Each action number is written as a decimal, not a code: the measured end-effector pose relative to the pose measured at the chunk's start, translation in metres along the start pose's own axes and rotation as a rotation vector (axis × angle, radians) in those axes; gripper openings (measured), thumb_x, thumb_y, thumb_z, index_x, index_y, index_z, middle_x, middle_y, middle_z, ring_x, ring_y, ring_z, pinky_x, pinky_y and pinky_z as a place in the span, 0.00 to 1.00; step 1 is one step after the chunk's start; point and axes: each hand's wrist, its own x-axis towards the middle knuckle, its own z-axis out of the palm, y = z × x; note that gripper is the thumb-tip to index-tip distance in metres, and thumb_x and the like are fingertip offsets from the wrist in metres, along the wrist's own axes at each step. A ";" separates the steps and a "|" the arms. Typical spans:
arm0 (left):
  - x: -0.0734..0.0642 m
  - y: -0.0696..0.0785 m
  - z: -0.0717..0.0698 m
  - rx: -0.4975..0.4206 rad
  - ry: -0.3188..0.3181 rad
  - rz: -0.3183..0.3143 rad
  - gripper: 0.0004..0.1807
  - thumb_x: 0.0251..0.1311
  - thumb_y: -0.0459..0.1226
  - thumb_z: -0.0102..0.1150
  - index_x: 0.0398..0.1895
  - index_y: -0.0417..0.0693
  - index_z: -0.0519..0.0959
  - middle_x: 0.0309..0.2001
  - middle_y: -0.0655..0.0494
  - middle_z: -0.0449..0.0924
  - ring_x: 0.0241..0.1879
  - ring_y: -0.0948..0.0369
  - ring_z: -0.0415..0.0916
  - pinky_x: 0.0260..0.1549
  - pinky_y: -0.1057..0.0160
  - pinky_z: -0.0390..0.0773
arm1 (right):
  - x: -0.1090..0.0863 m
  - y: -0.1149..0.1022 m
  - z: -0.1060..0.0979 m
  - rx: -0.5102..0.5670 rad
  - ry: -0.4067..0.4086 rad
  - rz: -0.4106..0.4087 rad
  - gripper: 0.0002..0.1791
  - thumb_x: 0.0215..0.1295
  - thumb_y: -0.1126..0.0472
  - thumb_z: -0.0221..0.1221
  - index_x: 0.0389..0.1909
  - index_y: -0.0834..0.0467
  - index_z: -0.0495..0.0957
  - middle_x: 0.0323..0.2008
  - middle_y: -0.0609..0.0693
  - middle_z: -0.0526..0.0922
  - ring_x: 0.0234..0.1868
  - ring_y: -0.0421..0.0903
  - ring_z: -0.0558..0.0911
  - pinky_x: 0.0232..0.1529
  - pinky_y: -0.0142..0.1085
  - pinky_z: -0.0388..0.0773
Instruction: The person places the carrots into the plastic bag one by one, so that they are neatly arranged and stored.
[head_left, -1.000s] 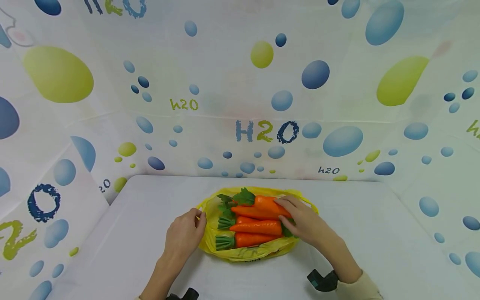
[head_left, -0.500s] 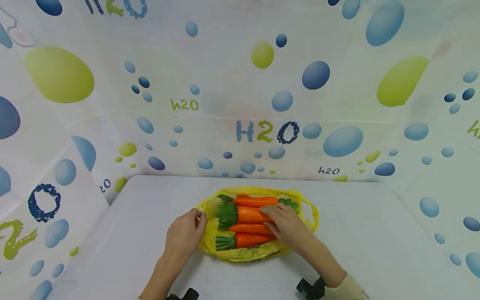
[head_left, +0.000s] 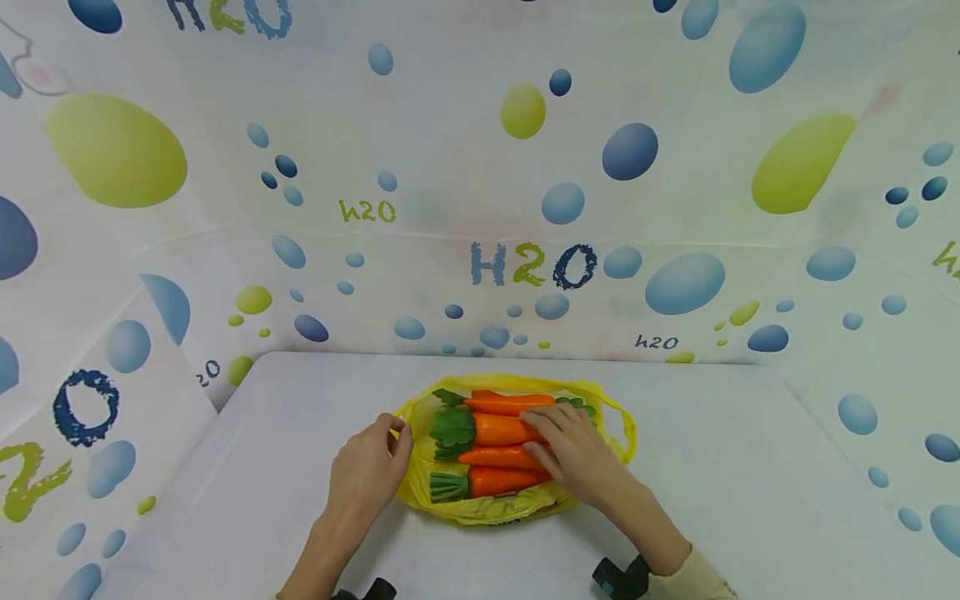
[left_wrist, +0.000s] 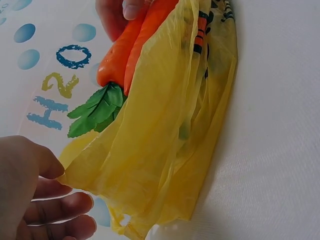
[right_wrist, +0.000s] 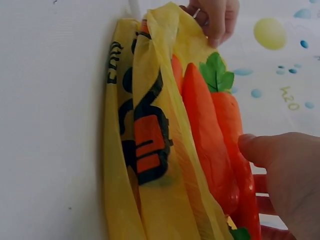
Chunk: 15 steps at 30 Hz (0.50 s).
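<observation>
A yellow plastic bag (head_left: pixel 525 510) lies on the table with its mouth spread, filled with several orange carrots with green tops. My left hand (head_left: pixel 369 467) pinches the bag's left rim; in the left wrist view thumb and forefinger meet at the yellow film (left_wrist: pixel 135 150). My right hand (head_left: pixel 581 450) grips a thick carrot (head_left: pixel 501 429) in the middle of the bag, thumb on the near side and fingers beyond it in the right wrist view. That carrot's leafy top (head_left: pixel 453 429) points left. Other carrots, such as the front one (head_left: pixel 504 481), lie alongside it, their right ends partly hidden by the hand.
The bag's loop handle (head_left: pixel 628 429) sticks out at the right. A white tabletop (head_left: pixel 262 467) surrounds the bag. Behind it hangs a pale cloth backdrop (head_left: pixel 450 167) with blue and green spots. Dark printing (right_wrist: pixel 152 145) marks the bag's near side.
My right hand has moved left and toward me with the thick carrot, which now lies level among the others. The right handle has come into sight. My left hand has stayed at the rim.
</observation>
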 end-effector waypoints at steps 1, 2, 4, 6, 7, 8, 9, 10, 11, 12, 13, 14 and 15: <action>0.000 0.000 0.000 -0.003 0.006 -0.002 0.11 0.67 0.41 0.57 0.41 0.42 0.80 0.23 0.56 0.76 0.18 0.63 0.64 0.19 0.69 0.67 | 0.000 0.000 -0.001 0.008 0.006 0.011 0.23 0.68 0.50 0.62 0.61 0.53 0.77 0.56 0.48 0.81 0.58 0.48 0.76 0.61 0.48 0.74; 0.000 -0.001 0.001 -0.004 0.014 -0.001 0.11 0.67 0.42 0.57 0.41 0.43 0.80 0.25 0.55 0.77 0.19 0.63 0.64 0.20 0.68 0.68 | 0.000 0.001 -0.003 0.015 0.017 0.021 0.23 0.68 0.50 0.62 0.61 0.53 0.77 0.57 0.48 0.81 0.58 0.49 0.76 0.62 0.48 0.74; 0.000 -0.001 0.001 -0.011 0.037 0.006 0.11 0.66 0.42 0.58 0.42 0.43 0.80 0.29 0.54 0.79 0.21 0.62 0.68 0.23 0.67 0.71 | 0.001 0.002 -0.006 0.031 0.059 0.038 0.23 0.67 0.51 0.63 0.60 0.55 0.77 0.56 0.50 0.81 0.58 0.50 0.76 0.63 0.49 0.74; -0.001 -0.002 0.002 -0.022 0.064 0.021 0.11 0.66 0.42 0.59 0.42 0.44 0.81 0.34 0.52 0.81 0.26 0.60 0.73 0.27 0.64 0.77 | 0.001 0.003 -0.009 0.033 0.117 0.045 0.22 0.66 0.52 0.64 0.59 0.57 0.78 0.55 0.51 0.81 0.57 0.52 0.77 0.62 0.49 0.74; -0.001 -0.003 0.003 -0.029 0.078 0.029 0.11 0.66 0.42 0.59 0.43 0.44 0.81 0.36 0.51 0.81 0.29 0.59 0.75 0.29 0.62 0.79 | 0.002 0.004 -0.010 0.026 0.150 0.047 0.22 0.66 0.53 0.64 0.58 0.58 0.78 0.54 0.52 0.81 0.56 0.52 0.77 0.60 0.49 0.75; -0.001 -0.003 0.003 -0.036 0.092 0.039 0.12 0.66 0.42 0.60 0.44 0.43 0.81 0.38 0.50 0.82 0.32 0.57 0.78 0.32 0.60 0.81 | 0.002 0.006 -0.011 0.022 0.182 0.051 0.22 0.65 0.54 0.65 0.57 0.59 0.79 0.53 0.53 0.82 0.55 0.53 0.77 0.59 0.49 0.75; -0.002 -0.003 0.003 -0.045 0.106 0.051 0.12 0.66 0.42 0.60 0.45 0.43 0.81 0.41 0.49 0.82 0.35 0.55 0.80 0.34 0.57 0.83 | 0.002 0.007 -0.012 0.021 0.213 0.056 0.22 0.64 0.55 0.65 0.56 0.60 0.79 0.52 0.55 0.82 0.55 0.54 0.77 0.57 0.49 0.75; -0.002 -0.004 0.004 -0.053 0.118 0.061 0.13 0.66 0.42 0.60 0.46 0.43 0.81 0.43 0.49 0.83 0.38 0.53 0.81 0.37 0.55 0.84 | 0.002 0.009 -0.012 0.012 0.239 0.062 0.22 0.64 0.55 0.66 0.55 0.61 0.79 0.52 0.55 0.82 0.54 0.54 0.77 0.56 0.49 0.75; -0.002 -0.004 0.004 -0.062 0.129 0.072 0.14 0.66 0.43 0.60 0.47 0.43 0.81 0.45 0.48 0.83 0.42 0.51 0.82 0.40 0.52 0.84 | 0.002 0.011 -0.012 0.009 0.265 0.074 0.21 0.63 0.56 0.66 0.54 0.62 0.79 0.51 0.56 0.82 0.53 0.54 0.77 0.55 0.49 0.76; -0.001 -0.005 0.004 -0.069 0.136 0.084 0.15 0.66 0.43 0.61 0.49 0.43 0.81 0.48 0.47 0.82 0.46 0.50 0.82 0.43 0.50 0.84 | 0.003 0.012 -0.013 0.009 0.285 0.087 0.21 0.63 0.56 0.66 0.54 0.62 0.79 0.51 0.57 0.82 0.53 0.55 0.78 0.54 0.49 0.76; -0.001 -0.005 0.004 -0.074 0.139 0.097 0.17 0.66 0.44 0.60 0.51 0.43 0.80 0.51 0.46 0.82 0.49 0.48 0.82 0.46 0.48 0.83 | 0.002 0.014 -0.013 0.007 0.298 0.105 0.21 0.63 0.56 0.66 0.54 0.63 0.79 0.51 0.57 0.82 0.53 0.55 0.78 0.54 0.49 0.76; -0.001 -0.005 0.004 -0.079 0.139 0.110 0.18 0.67 0.44 0.60 0.53 0.43 0.80 0.54 0.46 0.81 0.53 0.47 0.81 0.49 0.47 0.82 | 0.002 0.015 -0.014 0.009 0.306 0.124 0.21 0.63 0.56 0.66 0.54 0.63 0.80 0.51 0.58 0.82 0.53 0.56 0.78 0.55 0.50 0.76; -0.001 -0.006 0.004 -0.082 0.135 0.124 0.20 0.67 0.45 0.59 0.56 0.43 0.79 0.57 0.45 0.80 0.56 0.46 0.79 0.52 0.46 0.81 | 0.002 0.016 -0.014 0.009 0.309 0.146 0.21 0.64 0.56 0.66 0.54 0.63 0.79 0.51 0.58 0.82 0.53 0.56 0.78 0.56 0.50 0.76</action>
